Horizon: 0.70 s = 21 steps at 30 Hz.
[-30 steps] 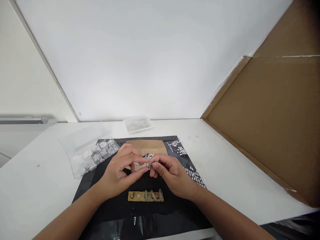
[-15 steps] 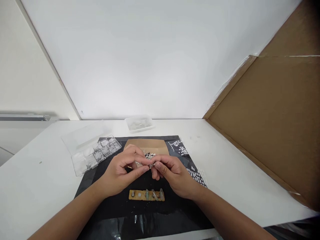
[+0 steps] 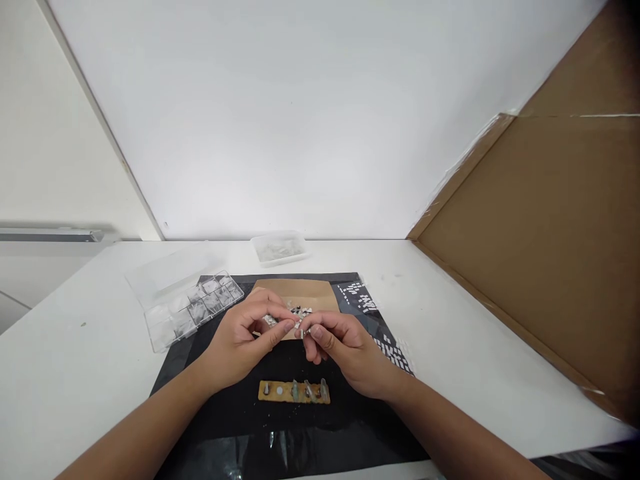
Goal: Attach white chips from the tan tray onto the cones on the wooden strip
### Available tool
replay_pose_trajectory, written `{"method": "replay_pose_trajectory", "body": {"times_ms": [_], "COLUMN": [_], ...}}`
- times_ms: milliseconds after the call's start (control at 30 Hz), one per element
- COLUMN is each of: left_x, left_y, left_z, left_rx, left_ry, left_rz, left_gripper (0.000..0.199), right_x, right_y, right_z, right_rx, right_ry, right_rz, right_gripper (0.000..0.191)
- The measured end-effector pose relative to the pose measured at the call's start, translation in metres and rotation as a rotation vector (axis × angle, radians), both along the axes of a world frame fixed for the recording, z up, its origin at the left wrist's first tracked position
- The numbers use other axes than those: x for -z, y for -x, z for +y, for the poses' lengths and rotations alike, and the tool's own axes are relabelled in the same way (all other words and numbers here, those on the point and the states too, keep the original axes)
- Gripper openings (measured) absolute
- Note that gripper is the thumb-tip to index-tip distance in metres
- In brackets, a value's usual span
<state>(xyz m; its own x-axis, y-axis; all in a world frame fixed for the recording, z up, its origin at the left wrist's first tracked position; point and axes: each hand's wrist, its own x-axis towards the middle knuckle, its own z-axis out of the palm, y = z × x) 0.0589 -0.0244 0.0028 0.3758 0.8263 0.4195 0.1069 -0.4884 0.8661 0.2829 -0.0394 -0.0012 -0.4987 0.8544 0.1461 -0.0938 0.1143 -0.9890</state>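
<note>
My left hand (image 3: pixel 250 337) has its thumb and forefinger pinched together at the middle, and what they may hold is too small to name. Touching or nearly touching it, my right hand (image 3: pixel 337 340) pinches a small shiny metallic piece (image 3: pixel 304 332). Behind the fingers, small white and dark pieces (image 3: pixel 301 311) lie on a brown paper sheet (image 3: pixel 295 289). Nearer to me is a yellowish strip (image 3: pixel 280 392) bearing several small upright or tilted pieces, some like clear glass, and a pale round spot.
A divided clear case (image 3: pixel 197 310) with its lid open stands at the left, holding white packets. Behind the black mat (image 3: pixel 235 417) is a translucent tray (image 3: pixel 280 248). White marks or chips cover the mat's right edge. A cardboard panel (image 3: pixel 540 260) rises at the right.
My left thumb and forefinger have drawn slightly left, away from the metallic piece in my right fingers. The view has shifted slightly.
</note>
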Motion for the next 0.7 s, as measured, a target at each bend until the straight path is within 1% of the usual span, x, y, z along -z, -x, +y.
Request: {"method": "replay_pose_trajectory", "body": {"times_ms": [100,200,267,367,433,533,700], "left_x": [-0.001,-0.001,0.001,0.003,0.004,0.006,0.014], "left_y": [-0.001,0.000,0.002,0.006,0.009,0.012,0.016], "left_z": [0.000,0.002,0.005,0.011,0.015,0.020,0.028], "left_rx": [-0.037,-0.107,-0.173,-0.279,-0.330,-0.365,-0.418], "left_ry": [-0.029,-0.117,-0.236,-0.456,-0.555,-0.598,-0.578], "left_rz": [0.023,0.091,0.179,0.331,0.413,0.489,0.508], "left_gripper": [0.014,0.012,0.010,0.007,0.006,0.007,0.010], "right_x": [0.000,-0.003,-0.005,-0.007,-0.007,-0.005,-0.001], "right_y": [0.000,0.000,0.000,0.001,0.002,0.004,0.005], "right_z": [0.000,-0.001,-0.001,-0.001,-0.001,-0.002,-0.003], "right_rx": [0.006,0.016,0.024,0.049,0.075,0.120,0.137], "right_ry": [0.006,0.021,0.038,0.052,0.049,0.028,-0.001], "right_rz": [0.007,0.004,-0.016,-0.046,-0.070,-0.133,-0.206], "right_gripper": [0.031,0.027,0.026,0.026,0.026,0.025,0.023]}}
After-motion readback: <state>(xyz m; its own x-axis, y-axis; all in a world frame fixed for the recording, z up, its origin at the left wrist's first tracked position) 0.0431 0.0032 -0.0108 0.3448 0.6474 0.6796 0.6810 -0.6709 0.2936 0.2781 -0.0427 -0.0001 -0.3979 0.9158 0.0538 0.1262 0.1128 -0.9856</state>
